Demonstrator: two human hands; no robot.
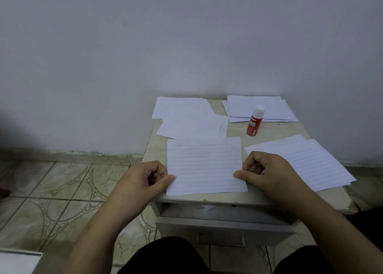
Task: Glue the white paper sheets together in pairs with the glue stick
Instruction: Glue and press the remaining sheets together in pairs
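A lined white sheet (204,165) lies at the front middle of the small table (275,129). My left hand (145,180) pinches its left edge with thumb on top and fingers curled. At the right edge, my right hand (267,174) pinches the sheet the same way. A red and white glue stick (253,122) stands upright with its cap on, behind the sheet to the right. More white sheets lie around: a loose pile (186,118) at the back left, a stack (259,108) at the back right, and lined sheets (306,161) at the right.
The table stands against a plain wall and has an open drawer (223,222) below its front edge. Patterned floor tiles (51,190) spread to the left. My knees in dark cloth show at the bottom.
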